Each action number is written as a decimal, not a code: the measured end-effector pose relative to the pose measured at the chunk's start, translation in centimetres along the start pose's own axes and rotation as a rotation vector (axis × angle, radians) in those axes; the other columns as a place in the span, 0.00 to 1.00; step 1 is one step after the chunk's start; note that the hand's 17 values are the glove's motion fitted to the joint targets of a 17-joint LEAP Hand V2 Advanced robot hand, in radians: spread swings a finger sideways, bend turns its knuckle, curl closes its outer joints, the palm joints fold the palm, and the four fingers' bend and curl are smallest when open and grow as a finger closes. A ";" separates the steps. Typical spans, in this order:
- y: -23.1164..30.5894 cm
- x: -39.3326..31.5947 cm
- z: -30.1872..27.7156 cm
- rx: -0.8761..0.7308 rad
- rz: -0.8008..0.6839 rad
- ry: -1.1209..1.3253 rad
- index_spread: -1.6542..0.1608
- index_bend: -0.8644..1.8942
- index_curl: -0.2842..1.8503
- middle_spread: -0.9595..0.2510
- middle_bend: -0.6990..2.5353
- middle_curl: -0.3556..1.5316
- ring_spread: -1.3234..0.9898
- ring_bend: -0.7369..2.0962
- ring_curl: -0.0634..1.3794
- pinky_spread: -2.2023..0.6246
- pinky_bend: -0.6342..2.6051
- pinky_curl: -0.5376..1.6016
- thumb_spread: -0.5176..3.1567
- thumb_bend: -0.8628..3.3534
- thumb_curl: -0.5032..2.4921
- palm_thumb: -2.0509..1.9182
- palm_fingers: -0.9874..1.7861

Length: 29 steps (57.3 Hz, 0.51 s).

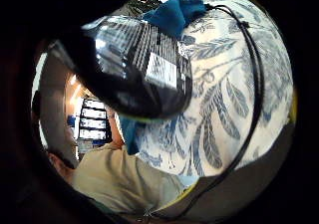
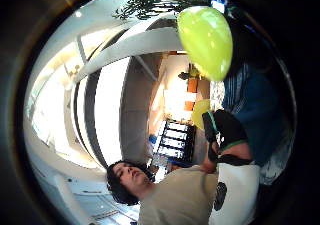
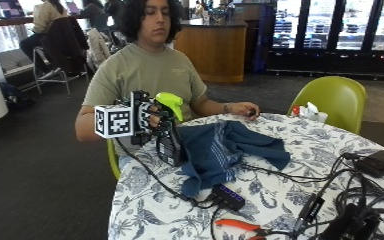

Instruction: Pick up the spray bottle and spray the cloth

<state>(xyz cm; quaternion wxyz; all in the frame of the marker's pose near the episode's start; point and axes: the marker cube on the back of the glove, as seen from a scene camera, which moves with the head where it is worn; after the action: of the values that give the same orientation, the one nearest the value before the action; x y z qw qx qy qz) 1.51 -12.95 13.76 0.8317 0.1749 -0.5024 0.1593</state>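
In the outside view my gloved right hand (image 3: 153, 119) grips a dark spray bottle (image 3: 169, 142) with a lime-green head (image 3: 170, 103), held upright above the table's near-left edge. The nozzle points toward the blue cloth (image 3: 228, 150), which lies crumpled on the table right beside the bottle. In the little finger side palm view the bottle's dark labelled body (image 1: 137, 67) fills the picture, with the blue cloth (image 1: 174, 15) behind it. In the thumb side palm view the green head (image 2: 206, 41) shows close to the palm. The person's bare left hand (image 3: 244, 109) rests on the table's far edge.
The round table (image 3: 272, 200) wears a white cloth with blue leaf print. Black cables (image 3: 325, 185), a black hub (image 3: 228, 196), orange pliers (image 3: 240, 226) and a black device (image 3: 378, 162) lie on its near and right parts. A green chair (image 3: 332, 100) stands behind.
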 end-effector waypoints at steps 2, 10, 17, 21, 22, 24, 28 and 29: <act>-0.6 0.2 0.3 0.003 0.005 -0.010 0.75 0.36 0.25 0.84 0.28 0.38 0.57 0.40 0.27 0.84 0.26 0.41 0.42 0.20 0.31 0.74 0.50; -2.6 0.9 1.3 0.049 0.039 -0.070 0.76 0.37 0.25 0.83 0.30 0.39 0.56 0.41 0.28 0.83 0.25 0.40 0.41 0.20 0.31 0.75 0.54; -4.0 1.4 1.6 0.093 0.050 -0.070 0.77 0.37 0.26 0.82 0.32 0.39 0.56 0.41 0.28 0.82 0.25 0.40 0.41 0.20 0.31 0.75 0.57; -4.9 1.7 1.5 0.161 0.050 -0.079 0.78 0.36 0.26 0.79 0.32 0.40 0.55 0.42 0.29 0.82 0.24 0.39 0.41 0.20 0.31 0.75 0.61; -5.1 1.8 1.5 0.175 0.048 -0.079 0.78 0.36 0.26 0.79 0.32 0.40 0.55 0.43 0.29 0.82 0.25 0.39 0.41 0.20 0.31 0.75 0.63; -5.3 1.9 1.5 0.194 0.042 -0.074 0.78 0.36 0.26 0.77 0.33 0.40 0.54 0.44 0.29 0.81 0.24 0.39 0.41 0.20 0.32 0.75 0.65; -5.9 2.0 1.5 0.235 0.035 -0.051 0.78 0.36 0.26 0.76 0.33 0.41 0.53 0.45 0.31 0.80 0.25 0.39 0.40 0.20 0.32 0.75 0.67; -6.1 2.0 1.6 0.243 0.030 -0.044 0.78 0.35 0.26 0.75 0.33 0.41 0.53 0.46 0.31 0.80 0.25 0.39 0.40 0.20 0.32 0.75 0.69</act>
<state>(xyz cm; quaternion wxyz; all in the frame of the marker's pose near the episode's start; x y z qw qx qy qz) 3.86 -18.87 15.46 0.7906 0.2701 -0.5002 0.2276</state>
